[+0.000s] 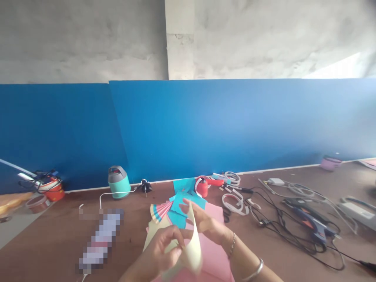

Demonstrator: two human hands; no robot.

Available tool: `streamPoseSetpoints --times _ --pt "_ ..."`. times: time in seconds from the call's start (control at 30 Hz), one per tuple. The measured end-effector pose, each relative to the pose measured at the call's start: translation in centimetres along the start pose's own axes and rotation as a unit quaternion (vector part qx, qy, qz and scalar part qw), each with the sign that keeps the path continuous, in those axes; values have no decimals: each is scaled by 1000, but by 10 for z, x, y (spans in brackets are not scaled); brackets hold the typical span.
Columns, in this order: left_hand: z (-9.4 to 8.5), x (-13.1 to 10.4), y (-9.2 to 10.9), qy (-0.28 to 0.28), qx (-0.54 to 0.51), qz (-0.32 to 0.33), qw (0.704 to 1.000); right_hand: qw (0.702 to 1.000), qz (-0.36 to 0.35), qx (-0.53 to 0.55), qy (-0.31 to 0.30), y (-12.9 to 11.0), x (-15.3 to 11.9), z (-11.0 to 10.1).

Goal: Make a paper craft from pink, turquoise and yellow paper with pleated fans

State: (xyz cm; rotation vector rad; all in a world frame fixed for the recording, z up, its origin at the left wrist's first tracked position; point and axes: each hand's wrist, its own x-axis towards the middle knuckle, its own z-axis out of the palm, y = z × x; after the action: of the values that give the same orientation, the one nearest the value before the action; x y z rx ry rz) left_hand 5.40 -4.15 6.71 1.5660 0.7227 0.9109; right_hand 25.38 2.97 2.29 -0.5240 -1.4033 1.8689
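Note:
A cream sheet of paper stands curled between my hands. My left hand pinches its edge between thumb and fingers. On the other side, my right hand has its fingers stretched out along the sheet, some of them hidden behind it; a chain bracelet and a bangle are on that arm. Beneath lie pink paper, more cream paper and blue paper. A pleated paper fan with cream, blue and pink bands lies just beyond my left hand.
Behind the papers stand a red tape dispenser and white coiled cables. A teal-and-grey container, keys and a blurred-out strip are at left. Black cables tangle at right. A blue partition borders the brown table.

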Motion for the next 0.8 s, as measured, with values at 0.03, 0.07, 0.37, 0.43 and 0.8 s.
streamPoseSetpoints --times 0.03,0.07,0.37,0.43,0.8 --pt "1 2 -3 -13 -53 -3 998 1000 15 23 -13 -1 -3 -1" --pt "0 3 -8 -20 -93 -6 995 998 36 36 -23 -2 -5 -2" --pt "-41 13 -23 236 215 95 943 878 -161 -367 263 -40 -13 -1" --pt "-40 11 -18 278 292 150 903 743 -297 -532 279 -49 -19 10" --pt "-21 -8 -70 50 509 112 852 630 -241 -737 44 27 -42 23"
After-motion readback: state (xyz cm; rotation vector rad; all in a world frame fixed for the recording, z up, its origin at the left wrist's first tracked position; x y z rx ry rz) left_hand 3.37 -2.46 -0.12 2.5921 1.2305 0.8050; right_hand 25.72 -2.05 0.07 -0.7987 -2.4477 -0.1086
